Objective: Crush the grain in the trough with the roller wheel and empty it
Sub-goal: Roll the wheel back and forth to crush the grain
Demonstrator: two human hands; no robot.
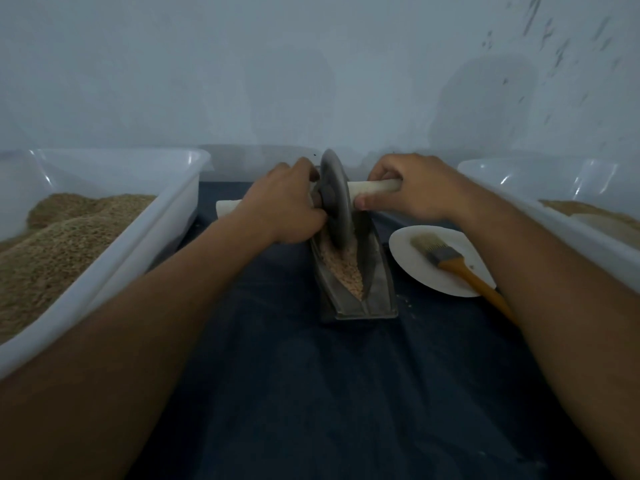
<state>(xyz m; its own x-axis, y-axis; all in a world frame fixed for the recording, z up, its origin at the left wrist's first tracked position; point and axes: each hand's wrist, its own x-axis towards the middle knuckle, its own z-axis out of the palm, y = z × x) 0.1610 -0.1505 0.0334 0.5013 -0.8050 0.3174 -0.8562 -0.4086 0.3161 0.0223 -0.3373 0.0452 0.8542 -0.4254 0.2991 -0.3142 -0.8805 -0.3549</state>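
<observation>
A dark metal trough (377, 292) lies lengthwise on the dark cloth at the centre, with pale crushed grain (343, 268) along its groove. A grey roller wheel (334, 199) stands upright in the far half of the trough, on a pale wooden axle handle (374, 187) that sticks out both sides. My left hand (280, 206) grips the handle left of the wheel. My right hand (412, 188) grips it right of the wheel. The far end of the trough is hidden behind the wheel and my hands.
A large translucent tub (166, 216) holding brown grain stands at the left. Another tub (540, 216) with grain stands at the right. A white plate (408, 261) right of the trough carries a brush (450, 258) with an orange handle. A pale wall rises close behind.
</observation>
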